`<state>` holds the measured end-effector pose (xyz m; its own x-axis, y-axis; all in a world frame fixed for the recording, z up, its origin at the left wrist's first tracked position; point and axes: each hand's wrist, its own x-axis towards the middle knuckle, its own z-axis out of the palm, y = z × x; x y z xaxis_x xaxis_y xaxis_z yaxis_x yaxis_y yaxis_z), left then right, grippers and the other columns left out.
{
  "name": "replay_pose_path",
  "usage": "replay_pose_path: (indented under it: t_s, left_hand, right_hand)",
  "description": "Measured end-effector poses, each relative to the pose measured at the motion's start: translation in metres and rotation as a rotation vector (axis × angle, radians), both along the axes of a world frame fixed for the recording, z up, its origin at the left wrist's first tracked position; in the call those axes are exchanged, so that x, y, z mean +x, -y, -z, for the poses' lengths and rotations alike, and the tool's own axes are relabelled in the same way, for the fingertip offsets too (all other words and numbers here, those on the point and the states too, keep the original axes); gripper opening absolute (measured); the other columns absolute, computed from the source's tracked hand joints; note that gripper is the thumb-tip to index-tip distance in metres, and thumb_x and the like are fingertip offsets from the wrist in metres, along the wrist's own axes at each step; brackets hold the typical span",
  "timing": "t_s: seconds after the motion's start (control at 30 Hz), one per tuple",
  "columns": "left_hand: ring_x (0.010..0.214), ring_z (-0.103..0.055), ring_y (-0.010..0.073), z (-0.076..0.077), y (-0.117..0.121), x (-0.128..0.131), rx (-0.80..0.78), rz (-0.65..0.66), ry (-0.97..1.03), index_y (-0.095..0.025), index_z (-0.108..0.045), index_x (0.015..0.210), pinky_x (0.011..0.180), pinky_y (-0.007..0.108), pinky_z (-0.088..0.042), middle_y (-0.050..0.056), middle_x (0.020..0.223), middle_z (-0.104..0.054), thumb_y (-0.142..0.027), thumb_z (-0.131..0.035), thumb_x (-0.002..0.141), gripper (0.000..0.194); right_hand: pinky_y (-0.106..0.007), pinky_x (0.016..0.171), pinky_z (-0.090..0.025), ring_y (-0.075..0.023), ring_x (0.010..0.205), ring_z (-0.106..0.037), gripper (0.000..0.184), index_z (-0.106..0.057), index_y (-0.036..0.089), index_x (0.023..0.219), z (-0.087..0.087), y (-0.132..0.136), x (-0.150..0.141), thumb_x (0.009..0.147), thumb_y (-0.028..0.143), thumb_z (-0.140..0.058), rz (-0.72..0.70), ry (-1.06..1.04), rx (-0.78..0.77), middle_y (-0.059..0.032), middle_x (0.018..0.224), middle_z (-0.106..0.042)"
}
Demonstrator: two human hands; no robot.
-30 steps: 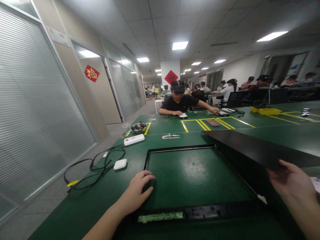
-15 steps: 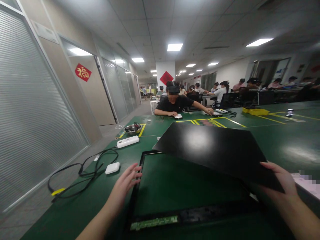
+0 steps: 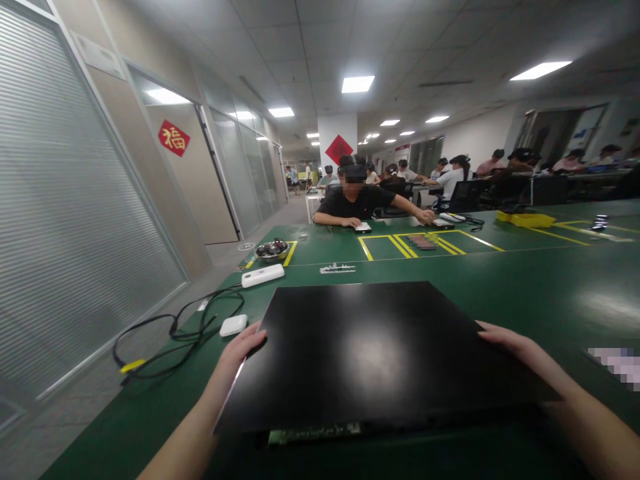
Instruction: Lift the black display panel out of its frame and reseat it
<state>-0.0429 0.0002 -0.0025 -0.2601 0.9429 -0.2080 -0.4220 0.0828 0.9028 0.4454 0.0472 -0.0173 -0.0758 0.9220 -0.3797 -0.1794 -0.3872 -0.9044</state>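
Observation:
A large, flat black display panel (image 3: 320,347) lies level between my hands. My left hand (image 3: 244,345) grips its left edge, thumb on top and the other fingers hidden beneath. On the opposite edge my right hand (image 3: 515,347) holds it the same way. Below the near edge, part of a green circuit board (image 3: 310,435) shows. The panel covers nearly all of the black frame under it, and I cannot tell whether the two touch.
Left of the panel are a white case (image 3: 233,325), a white power bank (image 3: 263,275) and looped black cable (image 3: 175,333). Beyond stand a metal bowl (image 3: 271,251), small white pieces (image 3: 337,269) and a yellow tray (image 3: 525,219). A co-worker (image 3: 357,203) sits across the green table (image 3: 500,287).
The panel was tilted and held only in my right hand; now it is level and lower over the frame. My left hand has taken hold of its left edge.

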Motion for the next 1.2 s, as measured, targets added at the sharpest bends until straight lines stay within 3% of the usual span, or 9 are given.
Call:
replay_pose_path:
  t_s: [0.1,0.17,0.27,0.4,0.47,0.63,0.8,0.93,1.2]
  left_hand:
    - [0.082,-0.077,0.0306,-0.008,-0.005,-0.016,-0.107,-0.091,-0.014,-0.007,-0.072,0.112,0.069,0.031,-0.059,0.008,0.079,-0.08,-0.007,-0.079,0.056,0.057]
    - [0.075,-0.076,0.0256,-0.014,-0.002,-0.019,-0.075,-0.143,-0.038,-0.009,-0.073,0.112,0.069,0.029,-0.059,0.007,0.082,-0.08,-0.007,-0.078,0.06,0.052]
    - [0.069,-0.075,0.0211,-0.022,0.007,-0.015,-0.026,-0.21,-0.117,-0.013,-0.074,0.111,0.066,0.027,-0.058,0.006,0.087,-0.081,-0.014,-0.074,0.071,0.04]
    - [0.063,-0.073,0.0185,-0.021,0.004,-0.016,-0.044,-0.251,-0.117,-0.013,-0.075,0.098,0.062,0.024,-0.057,0.003,0.076,-0.079,-0.006,-0.074,0.07,0.029]
    - [0.06,-0.073,0.0183,-0.016,0.0,-0.016,-0.082,-0.222,-0.087,-0.014,-0.074,0.091,0.062,0.024,-0.058,0.001,0.07,-0.078,-0.002,-0.073,0.068,0.026]
    - [0.063,-0.076,0.0181,-0.002,0.003,0.005,0.036,-0.15,-0.07,-0.017,-0.073,0.096,0.063,0.024,-0.06,0.0,0.072,-0.079,-0.004,-0.073,0.075,0.025]
    - [0.066,-0.077,0.022,0.01,0.007,0.023,-0.008,-0.055,-0.066,-0.016,-0.07,0.112,0.06,0.028,-0.061,0.006,0.08,-0.081,-0.007,-0.071,0.081,0.033]
    - [0.069,-0.078,0.0236,0.018,0.003,0.023,-0.033,-0.039,-0.068,-0.014,-0.068,0.115,0.057,0.028,-0.061,0.009,0.085,-0.081,-0.008,-0.071,0.081,0.035]
    - [0.085,-0.078,0.026,0.013,0.001,0.025,-0.034,0.058,-0.016,-0.015,-0.061,0.131,0.067,0.032,-0.062,0.011,0.104,-0.08,-0.012,-0.066,0.083,0.049]
  right_hand:
    - [-0.035,0.081,-0.059,-0.0267,0.093,-0.074,0.043,-0.07,0.021,0.111,0.001,0.0,-0.009,0.069,0.027,-0.069,-0.038,0.032,0.047,-0.0124,0.108,-0.077]
    - [-0.032,0.077,-0.059,-0.0236,0.09,-0.074,0.05,-0.065,0.021,0.119,0.001,0.001,-0.012,0.069,0.025,-0.071,-0.027,0.013,0.061,-0.0138,0.11,-0.076]
    - [-0.034,0.077,-0.059,-0.024,0.091,-0.074,0.055,-0.057,0.022,0.128,0.002,0.003,-0.015,0.074,0.027,-0.069,0.004,-0.028,0.046,-0.0154,0.114,-0.075]
    - [-0.035,0.078,-0.058,-0.0242,0.091,-0.074,0.056,-0.052,0.022,0.132,0.002,0.002,-0.012,0.079,0.031,-0.066,0.012,-0.03,0.032,-0.0152,0.113,-0.075]
    - [-0.034,0.077,-0.058,-0.0241,0.092,-0.074,0.055,-0.052,0.023,0.133,0.002,0.001,-0.009,0.08,0.033,-0.065,0.036,-0.014,0.031,-0.0145,0.111,-0.075]
    - [-0.033,0.073,-0.056,-0.025,0.092,-0.072,0.055,-0.056,0.024,0.13,0.002,-0.004,0.004,0.078,0.041,-0.064,0.107,0.121,0.047,-0.0137,0.109,-0.077]
    - [-0.028,0.051,-0.042,-0.0199,0.068,-0.063,0.056,-0.062,0.026,0.126,0.01,-0.009,0.014,0.074,0.05,-0.066,0.169,0.326,0.14,-0.0109,0.104,-0.078]
    - [-0.027,0.047,-0.037,-0.0176,0.059,-0.056,0.053,-0.063,0.025,0.12,0.011,-0.01,0.012,0.073,0.049,-0.065,0.194,0.354,0.123,-0.0121,0.095,-0.079]
    - [-0.025,0.049,-0.036,-0.0177,0.063,-0.055,0.049,-0.064,0.025,0.112,0.009,-0.009,0.01,0.069,0.05,-0.068,0.235,0.382,0.14,-0.0093,0.09,-0.079]
